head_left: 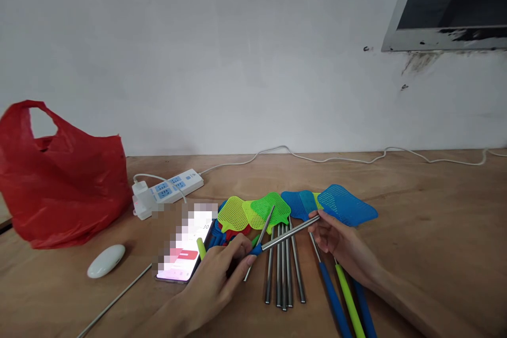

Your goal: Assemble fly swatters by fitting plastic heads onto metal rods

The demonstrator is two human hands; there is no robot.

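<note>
A blue fly swatter head on a metal rod is held crosswise between my hands. My right hand pinches the rod just below the blue head. My left hand grips the rod's lower end by its blue tip, fingers closed. Beneath lie several bare metal rods and green, yellow and blue swatter heads. Swatters with blue and green handles lie under my right wrist.
A phone with its screen lit lies left of my left hand. A white power strip, a red plastic bag, a white oval object and a loose rod are on the wooden table.
</note>
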